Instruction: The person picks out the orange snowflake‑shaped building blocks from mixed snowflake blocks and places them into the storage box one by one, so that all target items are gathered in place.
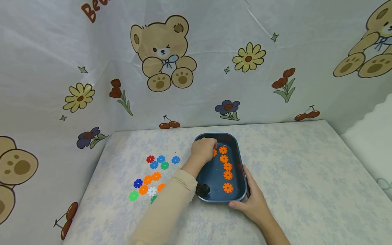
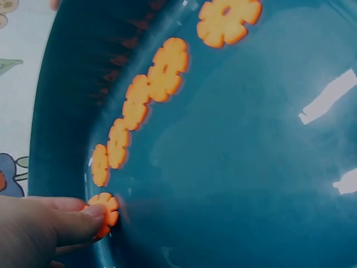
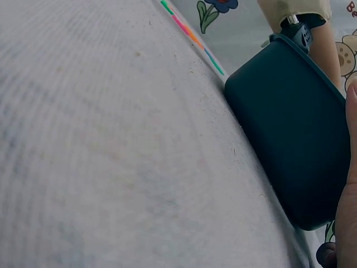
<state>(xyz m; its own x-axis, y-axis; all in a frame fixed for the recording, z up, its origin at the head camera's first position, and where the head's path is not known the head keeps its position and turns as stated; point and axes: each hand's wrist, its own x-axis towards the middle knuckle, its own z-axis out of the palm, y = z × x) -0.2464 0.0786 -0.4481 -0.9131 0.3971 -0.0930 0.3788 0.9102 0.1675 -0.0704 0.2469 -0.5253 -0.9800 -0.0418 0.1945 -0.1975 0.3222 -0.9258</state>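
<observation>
My left hand (image 1: 203,149) reaches into a dark blue plastic tray (image 1: 211,199) and pinches an orange notched disc (image 2: 109,216) between thumb and finger, down by the tray's floor at its far end. Beside it, several more orange notched discs (image 1: 227,166) lie flat in a row along the tray's right side. My right hand (image 1: 255,204) grips the tray's near right corner, thumb at the front edge and fingers against the side wall. In the right wrist view the tray's outer wall (image 3: 290,134) shows, with part of the right hand (image 3: 347,195) at the frame's edge.
Left of the tray, loose notched discs lie scattered: a red disc (image 1: 150,159), a white disc (image 1: 151,191), a dark blue disc (image 1: 138,183), plus several orange, light blue and green ones. A bear-printed cloth (image 1: 202,105) hangs behind the table (image 1: 294,163).
</observation>
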